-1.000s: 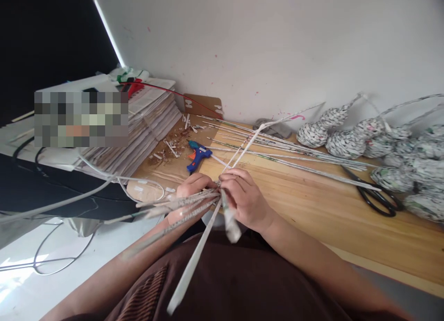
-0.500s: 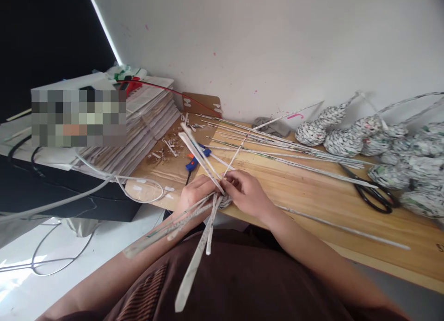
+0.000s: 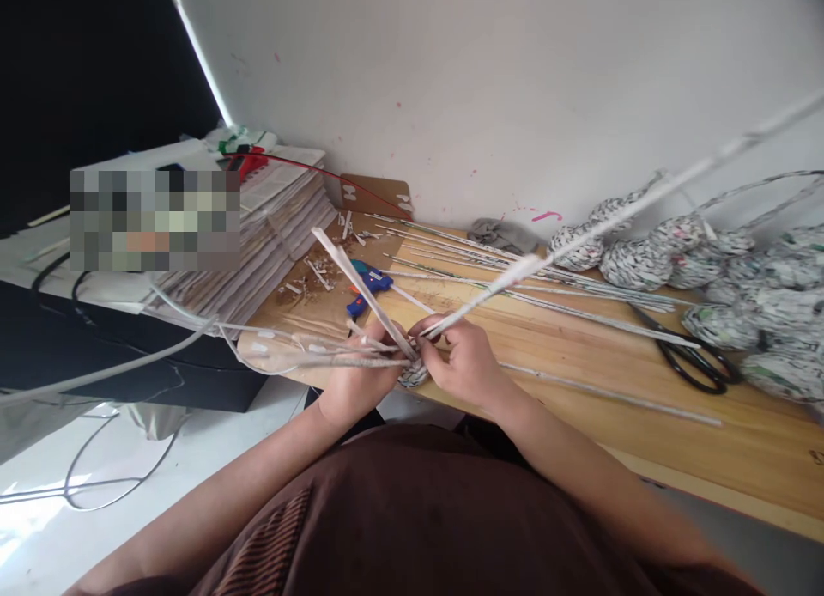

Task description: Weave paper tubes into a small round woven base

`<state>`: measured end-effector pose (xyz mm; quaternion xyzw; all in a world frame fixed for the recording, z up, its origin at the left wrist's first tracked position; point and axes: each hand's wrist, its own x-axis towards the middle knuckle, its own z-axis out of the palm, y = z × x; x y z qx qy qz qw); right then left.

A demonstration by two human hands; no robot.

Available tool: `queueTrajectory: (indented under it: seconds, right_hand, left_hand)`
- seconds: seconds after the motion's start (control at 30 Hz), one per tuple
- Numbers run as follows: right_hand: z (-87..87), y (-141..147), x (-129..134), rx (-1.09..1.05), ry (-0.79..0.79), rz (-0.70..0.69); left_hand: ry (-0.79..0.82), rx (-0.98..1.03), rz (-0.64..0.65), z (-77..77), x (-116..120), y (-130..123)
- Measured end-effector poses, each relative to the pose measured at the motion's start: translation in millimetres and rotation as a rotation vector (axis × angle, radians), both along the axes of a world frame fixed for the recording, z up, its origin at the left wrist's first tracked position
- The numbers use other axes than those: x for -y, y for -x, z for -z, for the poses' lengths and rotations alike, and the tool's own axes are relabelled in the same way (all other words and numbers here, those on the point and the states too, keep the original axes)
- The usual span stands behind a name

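Observation:
Between my hands, just above the table's front edge, is a small woven paper piece (image 3: 414, 374) with several rolled paper strips sticking out of it. My left hand (image 3: 360, 374) is closed around its left side, and strips (image 3: 309, 360) fan out leftward across that hand. Another strip (image 3: 357, 280) points up and away. My right hand (image 3: 460, 355) pinches a long rolled paper strip (image 3: 515, 274) that rises to the upper right past the woven gourd shapes. The fingertips of both hands nearly meet at the woven piece, and they hide part of it.
Loose paper rods (image 3: 547, 282) lie across the wooden table (image 3: 579, 364). Black scissors (image 3: 699, 368) and woven paper gourds (image 3: 637, 257) are at the right. A blue glue gun (image 3: 370, 287) rests on cardboard near paper scraps. Stacked newspapers (image 3: 283, 209) and a cable (image 3: 173, 347) are at the left.
The long strip in my right hand has swung toward me and to the right. The strips that hung down over my lap now point left with the turned woven piece.

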<state>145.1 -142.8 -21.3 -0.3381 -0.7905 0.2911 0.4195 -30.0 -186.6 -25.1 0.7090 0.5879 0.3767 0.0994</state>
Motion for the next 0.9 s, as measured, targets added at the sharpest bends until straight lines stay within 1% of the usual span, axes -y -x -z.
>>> queueTrajectory:
  seconds: [0.03,0.1,0.17,0.23,0.3,0.37,0.43,0.53,0.57,0.67,0.73,0.83,0.9]
  right_hand:
    - [0.2,-0.3,0.4,-0.014,-0.055,-0.022]
    - [0.0,-1.1,1.1,-0.019,-0.141,-0.072]
    - [-0.5,-2.1,1.2,0.006,-0.156,-0.118]
    - [-0.7,-2.7,0.1,0.018,-0.094,-0.098]
    - [-0.1,-2.9,-2.0,0.018,-0.013,-0.034]
    - [1.2,-2.8,-4.0,0.013,0.063,0.016]
    - [2.9,-2.4,-5.2,-0.004,0.147,0.029]
    - [3.9,-1.9,-5.3,-0.057,0.287,0.059]
    - [3.4,-1.8,-5.2,-0.068,0.319,0.068]
    - [-0.6,-1.6,-5.6,-0.07,0.344,0.094]
    - [-3.6,-1.2,-6.2,-0.066,0.356,0.101]
    - [-5.3,0.2,-6.5,-0.127,0.46,0.063]
    - [-5.1,1.2,-5.8,-0.178,0.504,0.021]
  left_hand:
    - [-0.001,0.009,-0.02,0.0,-0.4,-0.4]
    - [-0.005,0.012,-0.021,-0.6,-0.6,0.2]
    - [-0.009,-0.011,-0.019,-1.4,-0.3,1.9]
    - [-0.003,-0.016,-0.017,-2.2,-0.1,3.9]
    - [0.009,0.011,-0.013,-2.0,-0.1,5.7]
    - [0.017,0.026,0.035,-0.2,0.1,7.3]
    - [0.019,0.014,0.079,3.0,1.0,8.5]
    - [-0.031,0.004,0.067,7.7,3.1,9.0]
    - [-0.05,-0.004,0.081,8.3,3.7,9.0]
    - [-0.054,-0.033,0.217,5.2,3.9,9.3]
    - [-0.059,-0.024,0.288,0.6,2.8,9.5]
    - [-0.069,-0.029,0.345,-4.6,1.1,8.5]
    - [-0.058,-0.063,0.32,-4.9,1.0,6.6]
